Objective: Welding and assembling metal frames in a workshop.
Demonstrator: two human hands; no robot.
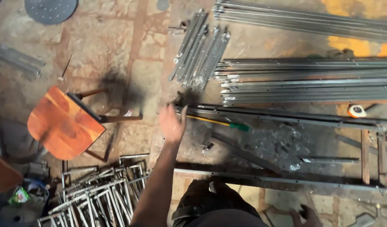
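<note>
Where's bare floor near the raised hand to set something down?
Bare floor lies between the wooden stool and the short rail bundle. Crowded: the welded frames below the stool, and the long bars right of the left hand.

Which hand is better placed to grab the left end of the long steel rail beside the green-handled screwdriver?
Probably the left hand: it is stretched out, open, right at the end of the steel rail, beside the screwdriver. The right hand sits low and far back from it.
</note>
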